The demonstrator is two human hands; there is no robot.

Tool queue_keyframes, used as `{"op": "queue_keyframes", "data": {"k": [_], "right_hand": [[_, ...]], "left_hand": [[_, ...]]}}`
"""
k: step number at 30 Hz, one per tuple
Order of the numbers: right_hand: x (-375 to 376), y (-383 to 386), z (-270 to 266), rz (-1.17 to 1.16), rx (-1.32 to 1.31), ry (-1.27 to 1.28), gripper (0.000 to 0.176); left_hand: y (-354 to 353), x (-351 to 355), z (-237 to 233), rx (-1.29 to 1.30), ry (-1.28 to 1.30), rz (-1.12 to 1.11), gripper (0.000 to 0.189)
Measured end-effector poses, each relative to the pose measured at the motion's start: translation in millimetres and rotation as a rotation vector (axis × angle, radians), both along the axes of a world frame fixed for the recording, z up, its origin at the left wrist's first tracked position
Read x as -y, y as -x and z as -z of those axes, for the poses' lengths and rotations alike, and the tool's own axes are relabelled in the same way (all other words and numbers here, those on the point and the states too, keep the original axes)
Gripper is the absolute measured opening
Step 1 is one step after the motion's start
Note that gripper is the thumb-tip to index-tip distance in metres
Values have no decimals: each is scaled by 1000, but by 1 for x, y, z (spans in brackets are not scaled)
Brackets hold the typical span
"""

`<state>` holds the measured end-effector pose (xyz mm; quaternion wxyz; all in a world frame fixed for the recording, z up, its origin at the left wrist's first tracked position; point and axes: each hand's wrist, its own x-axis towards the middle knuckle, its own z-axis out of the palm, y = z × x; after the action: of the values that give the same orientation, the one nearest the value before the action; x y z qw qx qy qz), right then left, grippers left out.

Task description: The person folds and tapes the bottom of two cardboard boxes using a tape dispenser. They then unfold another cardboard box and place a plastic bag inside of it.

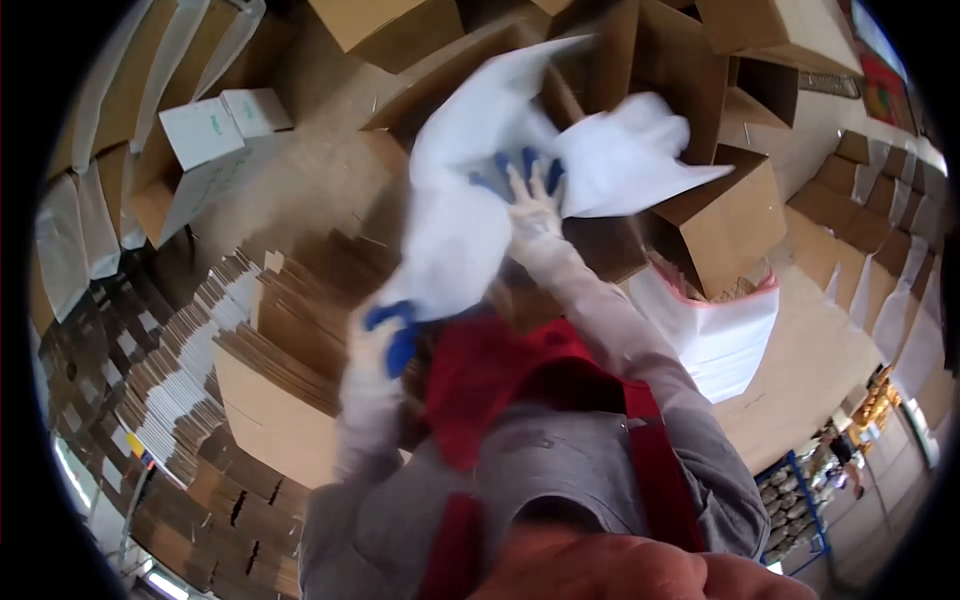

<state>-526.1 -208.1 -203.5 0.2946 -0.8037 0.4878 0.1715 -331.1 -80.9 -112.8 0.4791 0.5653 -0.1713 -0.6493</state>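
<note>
A large white plastic bag (460, 215), blurred by motion, is spread out in front of me over an open cardboard box (400, 105). My left hand (382, 338), in a white glove with blue fingertips, is closed at the bag's lower left edge. Gloved the same way, my right hand (533, 200) reaches forward into the middle of the bag with its fingers spread. Folds of the bag rise on both sides of that hand.
To my right stands a box with a white liner (725, 335) folded over its rim. Flattened cardboard (290, 330) is stacked at my left. More open boxes (735, 215) crowd the front, and a white-flapped box (205, 135) sits farther left. Lined boxes (875, 230) stand in rows far right.
</note>
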Motion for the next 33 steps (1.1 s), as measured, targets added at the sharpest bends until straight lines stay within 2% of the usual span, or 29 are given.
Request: {"op": "queue_keyframes", "data": {"k": [1,2,3,4,6,7,8,9,10,11,12,13,14,15,16,17,18,20,22,24,25,27,28,29,30,31,32,33], "right_hand": [[-18,-13,58,21,-9,-105,61],[-51,-15,104,91,57,67,55],[-60,-16,124,67,57,69,55],[-64,-11,141,326,217,-254,51],[-80,23,159,842,474,-939,42],[-72,38,132,1012,633,-980,44],[-62,51,101,1175,801,-1021,46],[-48,81,91,836,693,-694,48],[-13,103,22,986,871,-717,46],[1,118,1,1096,890,-844,42],[10,119,-14,1085,936,-877,40],[13,119,-17,975,972,-944,40],[17,116,-17,865,1014,-1005,40],[18,101,-23,758,857,-892,35],[13,95,-15,919,819,-1136,30],[9,105,-2,661,850,-693,28],[9,127,20,909,915,-698,27],[10,169,62,1401,1109,-611,28],[66,138,-38,1540,1431,-1030,34],[87,134,-50,1666,1369,-843,33],[90,150,-33,1383,1328,-674,32],[99,219,16,1093,1032,-321,29],[112,229,4,745,604,5,28],[123,238,-14,465,368,192,29],[133,247,-22,574,420,205,31],[148,285,-6,568,428,289,31],[166,287,-18,511,435,196,30],[180,286,-13,460,376,290,30]], "left_hand": [[9,2,11,173,-150,114,29],[24,2,28,347,-301,225,27],[34,-9,54,226,-293,197,28],[40,-15,76,108,-280,178,28],[54,-2,65,21,-93,152,28],[58,15,48,71,-68,158,28],[64,20,52,-60,-72,31,25],[67,30,51,-77,-113,-11,19],[75,42,52,-97,-151,-75,14],[84,51,57,-100,-155,-96,14],[94,57,61,20,-92,-72,10],[106,59,61,140,-35,-38,9],[118,63,58,141,-46,-38,9],[128,71,54,484,103,190,15],[135,75,52,825,258,417,24],[141,70,63,878,371,337,20],[142,66,63,888,364,327,20],[133,51,60,102,-130,-287,9],[98,21,78,-22,-234,-453,15],[78,10,85,-34,-152,-642,23],[65,4,89,108,-175,-556,22],[35,4,75,430,-279,-368,23],[17,-3,76,732,-286,-244,20],[-7,-12,74,983,-336,-92,20],[-28,-22,73,1180,-383,-33,22],[-54,-39,79,1324,-369,71,22],[-71,-41,75,1325,-503,136,23],[-85,-35,79,1401,-394,119,22]]}}
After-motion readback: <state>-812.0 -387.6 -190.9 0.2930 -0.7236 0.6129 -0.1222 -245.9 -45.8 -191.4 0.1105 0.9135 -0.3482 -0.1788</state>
